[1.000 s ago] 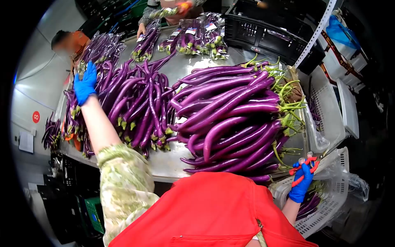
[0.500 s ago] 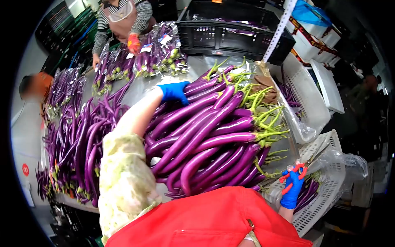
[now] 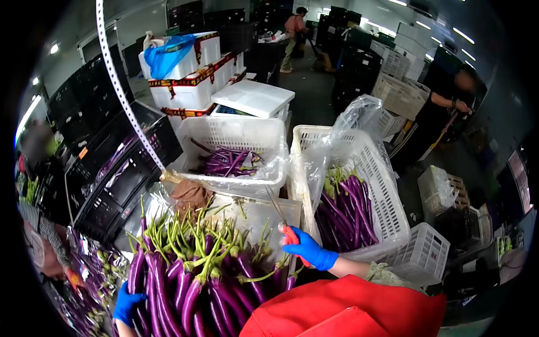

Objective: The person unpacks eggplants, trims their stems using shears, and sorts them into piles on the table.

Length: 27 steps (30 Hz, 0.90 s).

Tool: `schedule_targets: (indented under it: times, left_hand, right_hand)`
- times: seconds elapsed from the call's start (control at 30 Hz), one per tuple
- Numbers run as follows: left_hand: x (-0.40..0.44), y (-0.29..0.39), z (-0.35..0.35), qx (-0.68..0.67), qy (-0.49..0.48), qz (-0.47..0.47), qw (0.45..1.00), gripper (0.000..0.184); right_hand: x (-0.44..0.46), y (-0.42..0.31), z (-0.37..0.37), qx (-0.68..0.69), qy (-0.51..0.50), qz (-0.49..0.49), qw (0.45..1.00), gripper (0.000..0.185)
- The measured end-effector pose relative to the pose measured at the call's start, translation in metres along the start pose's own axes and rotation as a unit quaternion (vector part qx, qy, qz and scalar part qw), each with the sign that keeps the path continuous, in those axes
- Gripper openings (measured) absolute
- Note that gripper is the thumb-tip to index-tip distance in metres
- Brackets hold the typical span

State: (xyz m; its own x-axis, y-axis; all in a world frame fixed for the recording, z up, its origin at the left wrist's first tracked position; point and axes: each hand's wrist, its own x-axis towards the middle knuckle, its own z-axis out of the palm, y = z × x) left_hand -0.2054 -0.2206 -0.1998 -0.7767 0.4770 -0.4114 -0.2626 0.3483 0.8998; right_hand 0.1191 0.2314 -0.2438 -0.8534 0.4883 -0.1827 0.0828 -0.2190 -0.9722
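Observation:
Purple eggplants (image 3: 191,289) lie in a heap on the metal table (image 3: 258,216), their green stems pointing away from me. At the heap's left edge, my left hand (image 3: 128,303), in a blue glove, rests against an eggplant; its fingertips are partly hidden. My right hand (image 3: 310,251), also gloved in blue, is wrapped round the red handles of scissors (image 3: 290,237), to the right of the stems. The blades point up and away, slightly apart. A brown cloth (image 3: 191,196) lies beyond the stems.
White crates (image 3: 230,132) with eggplants stand beyond the table and at right (image 3: 387,210). A black crate (image 3: 112,185) and perforated post (image 3: 120,84) are at left. Bagged eggplants (image 3: 101,269) lie near a co-worker (image 3: 45,247). Foam boxes (image 3: 185,90) are stacked behind; other people stand farther off.
The view has swung right towards the crates. My left hand moved from the far-left eggplants to the large heap. My right hand, still holding the scissors, is now beside the stems.

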Motion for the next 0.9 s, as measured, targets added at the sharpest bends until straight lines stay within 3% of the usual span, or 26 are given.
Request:
schedule_targets:
  times: [0.1, 0.17, 0.3, 0.37, 0.43, 0.5, 0.53, 0.57, 0.67, 0.7, 0.83, 0.9]
  left_hand:
    - [-0.022, 0.008, -0.007, 0.031, 0.111, 0.039, 0.993, 0.081]
    - [-0.046, 0.029, -0.014, 0.073, 0.13, 0.043, 0.988, 0.084]
    - [-0.092, 0.058, -0.016, 0.108, 0.2, 0.223, 0.948, 0.074]
    - [-0.119, 0.093, 0.008, 0.072, 0.144, 0.209, 0.965, 0.086]
    - [-0.143, 0.116, 0.046, 0.104, 0.145, 0.181, 0.967, 0.086]
    - [-0.162, 0.133, 0.102, 0.077, 0.14, 0.13, 0.979, 0.086]
    - [-0.159, 0.121, 0.105, 0.086, 0.115, 0.148, 0.978, 0.086]
    - [-0.174, 0.14, 0.145, 0.018, 0.066, 0.103, 0.992, 0.087]
    - [-0.17, 0.128, 0.178, 0.015, -0.026, 0.085, 0.996, 0.087]
    - [-0.168, 0.123, 0.183, 0.025, -0.04, 0.086, 0.995, 0.087]
    - [-0.155, 0.105, 0.185, 0.057, 0.015, 0.158, 0.986, 0.079]
    - [-0.152, 0.097, 0.191, 0.098, 0.019, 0.184, 0.978, 0.071]
  right_hand:
    - [0.001, 0.009, -0.008, 0.011, -0.015, -0.013, 1.0, 0.055]
    - [0.0, 0.005, -0.01, 0.004, -0.026, 0.003, 1.0, 0.055]
    - [0.001, -0.011, -0.001, 0.02, -0.051, -0.025, 0.998, 0.053]
    - [0.0, -0.047, 0.017, 0.104, -0.084, -0.004, 0.991, 0.053]
    - [0.014, -0.064, 0.032, 0.19, -0.138, 0.023, 0.972, 0.044]
    - [0.017, -0.097, 0.064, 0.314, -0.179, -0.012, 0.932, 0.045]
    - [0.026, -0.1, 0.078, 0.323, -0.201, -0.043, 0.924, 0.047]
    - [0.034, -0.104, 0.092, 0.333, -0.223, -0.074, 0.913, 0.048]
    - [0.05, -0.11, 0.132, 0.386, -0.22, -0.082, 0.892, 0.036]
    - [0.057, -0.111, 0.134, 0.391, -0.273, -0.081, 0.875, 0.031]
    - [0.037, -0.115, 0.121, 0.318, -0.236, -0.012, 0.918, 0.03]
    - [0.042, -0.093, 0.141, 0.358, -0.184, -0.055, 0.914, 0.027]
